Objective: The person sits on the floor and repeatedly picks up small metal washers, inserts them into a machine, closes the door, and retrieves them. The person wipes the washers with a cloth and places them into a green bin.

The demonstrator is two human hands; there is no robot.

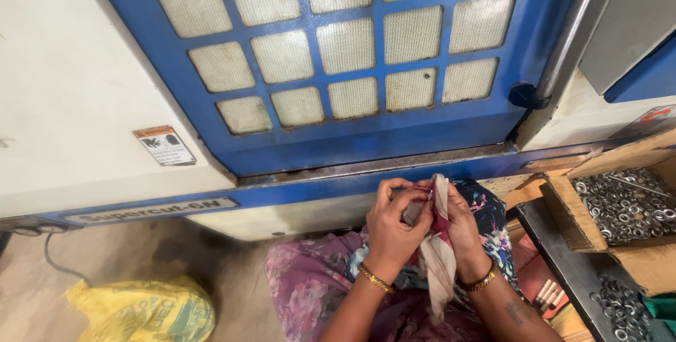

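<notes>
Nearest to me, low in the view, both forearms rise from a flowered purple lap (310, 293), each wrist with a gold bangle. My left hand (394, 226) and right hand (461, 233) meet in front of the chest, fingers curled together and pinched on a strip of pale cloth (438, 257) with a red patch. The strip's long axis runs nearly upright: its top end pokes above the fingertips, its tail hangs down between the wrists. It lies between the two hands, touching both, so neither is nearer (a small grey piece seems tucked under the left fingers, too hidden to name). To the right sits a cardboard box of metal washers (623, 205), with a dark tray (563, 257) beside it. A yellow bag (144, 310) lies on the floor at left. Beyond stands the blue machine door with mesh panels (345, 46).
</notes>
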